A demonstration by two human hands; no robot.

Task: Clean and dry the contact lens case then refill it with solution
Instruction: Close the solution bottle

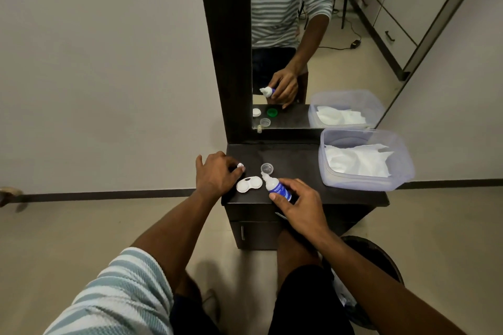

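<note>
A white contact lens case (249, 184) lies open on the dark dresser top (296, 160), both wells facing up. My right hand (298, 205) grips a blue and white solution bottle (276, 187), tilted so its nozzle points left toward the case's right well. My left hand (216, 175) rests on the dresser's left edge, its fingertips pinching a small white cap (240, 165). A clear round cap (266, 168) sits just behind the bottle's nozzle.
A translucent plastic tub (364, 159) holding white tissue stands at the dresser's right. A tall mirror in a dark frame (226, 62) rises behind and reflects a green cap. A dark round bin (381, 261) sits on the floor at right.
</note>
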